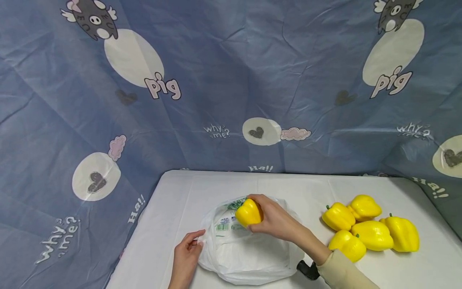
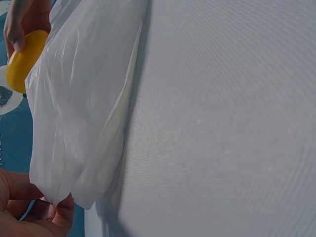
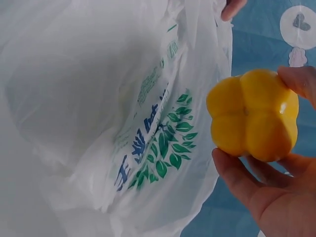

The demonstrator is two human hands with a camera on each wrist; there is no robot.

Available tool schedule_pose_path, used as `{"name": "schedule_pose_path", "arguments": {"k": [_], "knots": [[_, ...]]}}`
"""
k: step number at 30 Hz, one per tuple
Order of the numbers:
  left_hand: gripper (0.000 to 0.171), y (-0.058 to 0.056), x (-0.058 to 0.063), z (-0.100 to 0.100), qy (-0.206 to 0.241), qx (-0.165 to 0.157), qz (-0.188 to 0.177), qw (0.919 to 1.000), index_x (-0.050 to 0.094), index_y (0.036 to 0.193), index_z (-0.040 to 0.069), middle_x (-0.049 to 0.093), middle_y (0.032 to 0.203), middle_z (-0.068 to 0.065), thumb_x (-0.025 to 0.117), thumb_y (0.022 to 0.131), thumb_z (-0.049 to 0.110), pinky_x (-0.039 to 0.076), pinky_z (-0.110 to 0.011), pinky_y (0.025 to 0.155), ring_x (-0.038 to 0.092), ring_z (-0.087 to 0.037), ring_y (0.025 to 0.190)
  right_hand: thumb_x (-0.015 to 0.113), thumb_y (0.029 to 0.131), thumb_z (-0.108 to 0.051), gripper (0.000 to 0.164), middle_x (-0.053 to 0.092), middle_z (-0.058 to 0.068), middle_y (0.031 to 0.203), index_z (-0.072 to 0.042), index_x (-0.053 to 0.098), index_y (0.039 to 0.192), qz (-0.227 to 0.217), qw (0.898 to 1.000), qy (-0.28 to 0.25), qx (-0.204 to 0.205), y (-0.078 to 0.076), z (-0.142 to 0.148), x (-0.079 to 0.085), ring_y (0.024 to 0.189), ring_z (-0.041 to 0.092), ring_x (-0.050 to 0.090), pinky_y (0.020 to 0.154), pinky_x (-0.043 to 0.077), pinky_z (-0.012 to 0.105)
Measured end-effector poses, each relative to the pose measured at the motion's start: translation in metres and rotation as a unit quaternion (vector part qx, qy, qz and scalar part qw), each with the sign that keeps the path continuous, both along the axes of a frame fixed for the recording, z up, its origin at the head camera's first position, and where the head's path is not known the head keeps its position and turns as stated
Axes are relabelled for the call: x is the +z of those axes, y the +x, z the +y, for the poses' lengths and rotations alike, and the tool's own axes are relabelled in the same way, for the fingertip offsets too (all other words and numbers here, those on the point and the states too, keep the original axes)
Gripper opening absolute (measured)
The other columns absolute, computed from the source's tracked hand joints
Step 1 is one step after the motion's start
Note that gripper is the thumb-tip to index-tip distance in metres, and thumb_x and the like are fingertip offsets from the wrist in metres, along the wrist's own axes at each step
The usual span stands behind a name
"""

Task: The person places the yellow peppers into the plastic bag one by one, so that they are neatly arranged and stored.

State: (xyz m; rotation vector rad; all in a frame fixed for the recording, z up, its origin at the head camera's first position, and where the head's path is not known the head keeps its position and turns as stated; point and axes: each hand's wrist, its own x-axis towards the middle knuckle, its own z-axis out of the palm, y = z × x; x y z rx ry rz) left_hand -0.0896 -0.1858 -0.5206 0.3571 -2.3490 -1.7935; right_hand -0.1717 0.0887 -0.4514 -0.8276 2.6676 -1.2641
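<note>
Soft, even light fills the head view and glints on the yellow peppers point(image 1: 371, 235) right of the bag point(image 1: 249, 277), while both wrist views look dimmer, with shadow on the worktop point(image 2: 222, 123) beside the bag.

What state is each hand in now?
Left hand: closed, pinching the edge of the white plastic bag.
Right hand: closed around a yellow bell pepper.

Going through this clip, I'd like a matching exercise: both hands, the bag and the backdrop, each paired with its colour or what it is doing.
1. Left hand
2. Right hand
3. Bag
4. Backdrop

A. White, with green leaf print
B. Holds a yellow pepper
C. Blue, with "pig" lettering
D. Pinches white plastic at its edge

Pairs: 1-D, 2-B, 3-A, 4-C
</note>
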Motion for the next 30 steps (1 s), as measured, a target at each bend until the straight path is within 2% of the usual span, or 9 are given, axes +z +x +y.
{"name": "schedule_pose_path", "arguments": {"k": [6,15,20,30], "knots": [[0.034,-0.002,-0.002,0.0,-0.003,0.002,-0.012,0.9999,0.071,0.115,0.003,0.065,0.103,-0.008,0.063,0.085,-0.011,0.043,-0.019,0.068,0.052,-0.014,0.081,0.084,0.072,-0.028,0.076,0.057,-0.004,0.119,-0.008,0.05,0.137,-0.005,1.0,0.002,0.008,-0.006,-0.006,-0.001,0.099,0.011,0.055,0.085,0.049,0.035],[0.034,-0.002,0.0,-0.001,-0.003,-0.008,0.006,0.9999,0.071,0.113,0.002,0.066,0.103,-0.009,0.061,0.085,-0.013,0.045,-0.019,0.071,0.055,-0.015,0.084,0.083,0.072,-0.029,0.076,0.056,-0.004,0.118,-0.008,0.052,0.138,-0.001,1.0,0.018,0.024,-0.013,-0.015,-0.005,0.098,0.012,0.054,0.085,0.048,0.036],[0.034,-0.002,0.001,0.0,-0.013,-0.003,0.0,0.9999,0.072,0.112,0.004,0.066,0.101,-0.007,0.06,0.084,-0.013,0.046,-0.021,0.069,0.056,-0.016,0.082,0.082,0.071,-0.028,0.076,0.056,-0.004,0.115,-0.008,0.052,0.138,0.006,0.999,0.03,0.033,-0.016,-0.022,-0.007,0.097,0.013,0.053,0.084,0.047,0.036],[0.035,0.0,0.002,0.001,-0.025,0.002,-0.007,0.9997,0.073,0.111,0.005,0.066,0.099,-0.006,0.061,0.083,-0.013,0.044,-0.02,0.068,0.054,-0.015,0.081,0.08,0.072,-0.028,0.077,0.055,-0.004,0.117,-0.008,0.05,0.14,-0.005,0.997,0.052,0.064,-0.023,-0.032,-0.019,0.097,0.012,0.052,0.085,0.047,0.033]]}}
